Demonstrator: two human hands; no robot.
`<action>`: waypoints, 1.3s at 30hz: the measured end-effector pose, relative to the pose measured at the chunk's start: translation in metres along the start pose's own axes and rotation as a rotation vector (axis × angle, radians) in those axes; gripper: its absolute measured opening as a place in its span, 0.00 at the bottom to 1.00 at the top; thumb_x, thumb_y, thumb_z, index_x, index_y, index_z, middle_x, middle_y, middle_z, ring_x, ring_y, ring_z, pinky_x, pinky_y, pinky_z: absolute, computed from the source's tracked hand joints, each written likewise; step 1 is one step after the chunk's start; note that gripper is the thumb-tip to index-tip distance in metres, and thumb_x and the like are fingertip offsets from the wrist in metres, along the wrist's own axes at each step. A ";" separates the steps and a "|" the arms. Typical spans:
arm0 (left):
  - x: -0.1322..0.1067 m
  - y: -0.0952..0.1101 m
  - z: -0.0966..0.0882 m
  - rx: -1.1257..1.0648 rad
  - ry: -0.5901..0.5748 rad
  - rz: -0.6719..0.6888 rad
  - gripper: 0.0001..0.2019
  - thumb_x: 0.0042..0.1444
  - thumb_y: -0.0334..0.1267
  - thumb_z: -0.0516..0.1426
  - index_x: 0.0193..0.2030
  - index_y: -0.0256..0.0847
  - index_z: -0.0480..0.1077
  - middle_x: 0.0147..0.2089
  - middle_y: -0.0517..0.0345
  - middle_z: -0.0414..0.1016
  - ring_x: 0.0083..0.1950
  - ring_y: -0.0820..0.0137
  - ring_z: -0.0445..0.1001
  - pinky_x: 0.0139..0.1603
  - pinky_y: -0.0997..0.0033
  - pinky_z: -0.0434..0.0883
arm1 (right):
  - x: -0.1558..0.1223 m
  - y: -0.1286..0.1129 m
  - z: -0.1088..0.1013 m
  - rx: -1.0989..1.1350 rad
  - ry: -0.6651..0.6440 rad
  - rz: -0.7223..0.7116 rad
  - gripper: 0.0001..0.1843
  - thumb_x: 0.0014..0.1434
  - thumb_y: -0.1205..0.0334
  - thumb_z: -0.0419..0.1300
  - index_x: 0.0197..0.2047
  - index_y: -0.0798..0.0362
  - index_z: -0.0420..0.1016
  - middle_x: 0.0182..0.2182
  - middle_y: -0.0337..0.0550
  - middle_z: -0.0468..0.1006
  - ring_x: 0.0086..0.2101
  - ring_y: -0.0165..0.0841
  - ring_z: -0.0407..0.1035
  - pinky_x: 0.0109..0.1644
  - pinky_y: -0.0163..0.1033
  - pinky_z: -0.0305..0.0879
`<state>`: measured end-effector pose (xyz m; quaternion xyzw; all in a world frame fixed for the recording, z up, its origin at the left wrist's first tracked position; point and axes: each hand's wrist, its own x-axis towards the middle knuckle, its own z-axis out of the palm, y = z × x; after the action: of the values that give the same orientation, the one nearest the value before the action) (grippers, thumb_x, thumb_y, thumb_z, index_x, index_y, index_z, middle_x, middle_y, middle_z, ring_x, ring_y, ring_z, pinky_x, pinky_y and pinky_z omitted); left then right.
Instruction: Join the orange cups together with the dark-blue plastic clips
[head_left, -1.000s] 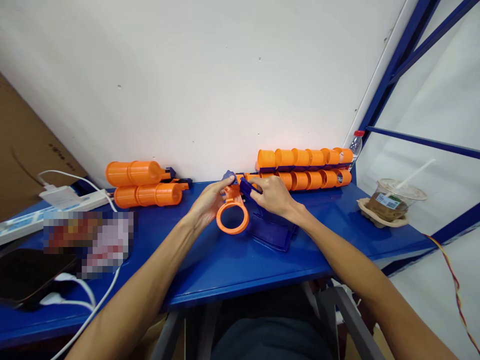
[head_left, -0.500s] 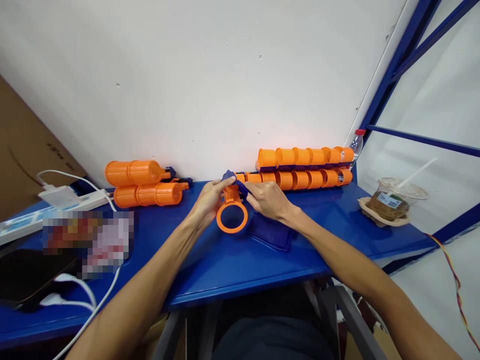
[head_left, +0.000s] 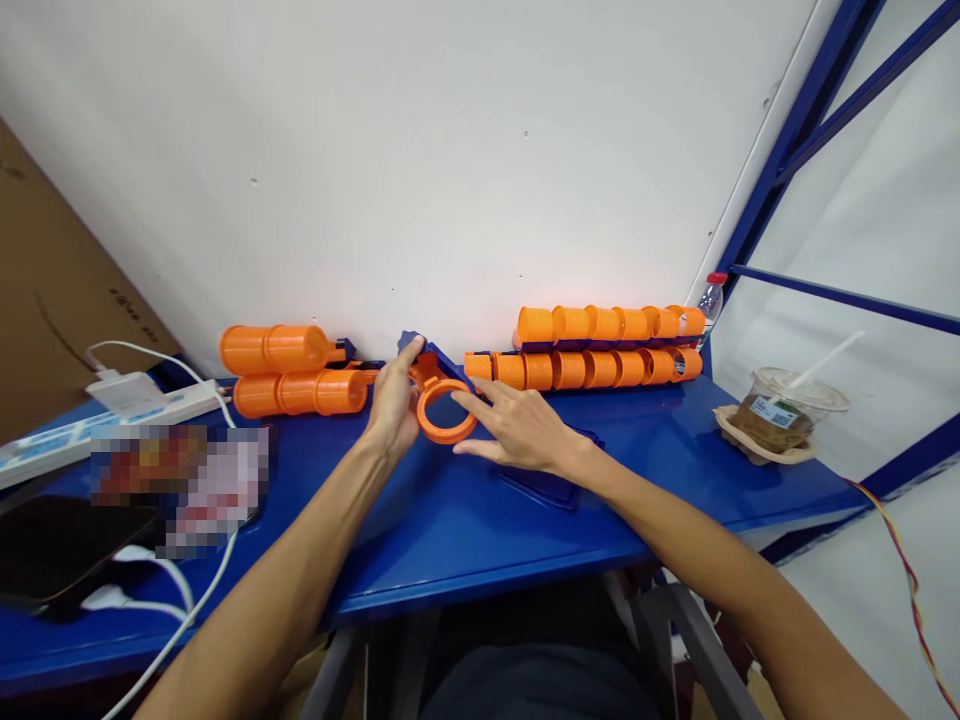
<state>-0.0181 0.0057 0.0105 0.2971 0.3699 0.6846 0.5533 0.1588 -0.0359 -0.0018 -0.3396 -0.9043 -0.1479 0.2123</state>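
My left hand (head_left: 393, 402) grips an orange ring part (head_left: 444, 410) with a dark blue clip on top, held just above the blue table (head_left: 450, 520). My right hand (head_left: 517, 428) is beside the ring on its right, fingers stretched out and apart, fingertips close to the ring's rim. Under my right wrist lies a flat dark blue plastic piece (head_left: 551, 485).
Two rows of orange cylinders (head_left: 607, 345) line the wall at the right; a shorter stack of orange cylinders (head_left: 289, 370) sits at the left. An iced drink cup (head_left: 780, 410) stands at far right, a power strip (head_left: 112, 405), cables and a black phone (head_left: 52, 550) at left.
My left hand carried the ring part up and to the left toward the wall. My right hand let go of the blue clip and opened out flat.
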 end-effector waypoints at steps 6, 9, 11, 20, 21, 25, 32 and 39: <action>-0.007 0.011 0.005 -0.046 -0.295 -0.130 0.11 0.60 0.46 0.62 0.42 0.41 0.73 0.37 0.54 0.80 0.36 0.66 0.80 0.39 0.68 0.78 | 0.002 0.013 0.008 0.112 0.132 0.156 0.18 0.69 0.49 0.61 0.52 0.53 0.79 0.54 0.55 0.79 0.50 0.41 0.77 0.48 0.39 0.72; -0.014 0.012 0.009 -0.001 -0.442 -0.044 0.14 0.57 0.41 0.65 0.48 0.43 0.74 0.47 0.53 0.81 0.41 0.65 0.80 0.38 0.71 0.77 | 0.003 0.019 0.007 0.225 0.187 0.274 0.17 0.71 0.51 0.58 0.54 0.53 0.79 0.50 0.50 0.82 0.47 0.38 0.78 0.52 0.39 0.71; -0.015 0.010 0.009 0.065 -0.403 0.028 0.18 0.54 0.41 0.67 0.51 0.45 0.73 0.50 0.54 0.81 0.42 0.66 0.80 0.35 0.73 0.75 | 0.003 0.022 0.006 0.229 0.203 0.291 0.20 0.72 0.51 0.57 0.60 0.52 0.75 0.52 0.50 0.82 0.50 0.40 0.77 0.55 0.42 0.71; -0.014 -0.001 0.006 0.282 -0.280 0.002 0.32 0.52 0.59 0.68 0.57 0.43 0.71 0.50 0.49 0.79 0.37 0.65 0.79 0.33 0.67 0.76 | 0.004 0.024 -0.001 -0.179 0.162 -0.080 0.43 0.63 0.71 0.56 0.78 0.49 0.47 0.74 0.55 0.57 0.72 0.53 0.47 0.72 0.62 0.49; -0.014 -0.001 0.007 0.280 -0.275 0.016 0.31 0.52 0.60 0.67 0.57 0.43 0.71 0.48 0.49 0.79 0.36 0.66 0.78 0.32 0.69 0.75 | 0.007 0.026 -0.003 -0.186 0.163 -0.085 0.41 0.63 0.70 0.56 0.77 0.51 0.50 0.72 0.56 0.60 0.71 0.53 0.50 0.72 0.61 0.48; -0.012 0.004 0.009 0.192 -0.189 0.097 0.26 0.57 0.59 0.64 0.53 0.41 0.70 0.41 0.50 0.77 0.35 0.66 0.79 0.36 0.68 0.76 | 0.032 0.051 -0.022 -0.133 0.201 0.052 0.36 0.61 0.61 0.62 0.70 0.60 0.62 0.64 0.63 0.70 0.63 0.55 0.61 0.66 0.58 0.54; -0.001 0.013 0.002 0.060 0.030 0.282 0.14 0.62 0.48 0.63 0.45 0.41 0.67 0.43 0.52 0.75 0.42 0.65 0.80 0.43 0.65 0.77 | 0.095 0.112 -0.048 -0.105 -0.015 0.357 0.31 0.53 0.51 0.70 0.56 0.58 0.73 0.51 0.58 0.79 0.51 0.51 0.69 0.54 0.49 0.60; 0.001 0.012 0.003 0.054 0.054 0.324 0.10 0.64 0.43 0.60 0.45 0.40 0.67 0.42 0.51 0.75 0.41 0.65 0.80 0.42 0.66 0.77 | 0.099 0.122 -0.046 -0.029 -0.097 0.408 0.30 0.51 0.49 0.72 0.51 0.59 0.76 0.45 0.55 0.80 0.46 0.46 0.71 0.46 0.42 0.60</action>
<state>-0.0218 0.0056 0.0220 0.3493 0.3500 0.7624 0.4174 0.1868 0.0880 0.1010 -0.5255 -0.8236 -0.0983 0.1893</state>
